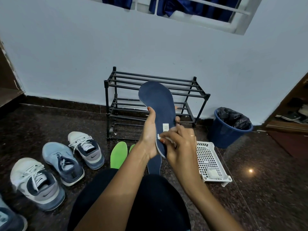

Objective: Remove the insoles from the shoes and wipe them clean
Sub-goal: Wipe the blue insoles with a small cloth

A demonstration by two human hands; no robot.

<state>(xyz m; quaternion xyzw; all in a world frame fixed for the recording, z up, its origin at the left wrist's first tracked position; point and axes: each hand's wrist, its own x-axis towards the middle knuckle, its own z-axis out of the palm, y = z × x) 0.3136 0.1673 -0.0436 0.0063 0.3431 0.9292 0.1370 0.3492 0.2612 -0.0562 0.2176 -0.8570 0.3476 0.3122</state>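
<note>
Currently | matte navy insole (158, 100), rounded toe up | left hand (149, 132) grips its edge | right hand (180, 145) pinches white wipe (159, 136) on heel

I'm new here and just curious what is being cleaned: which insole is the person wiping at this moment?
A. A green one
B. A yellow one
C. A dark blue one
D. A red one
C: the left hand holds up the dark blue insole while the right hand rubs a white wipe near its heel end; the green insoles lie untouched on the floor.
</note>
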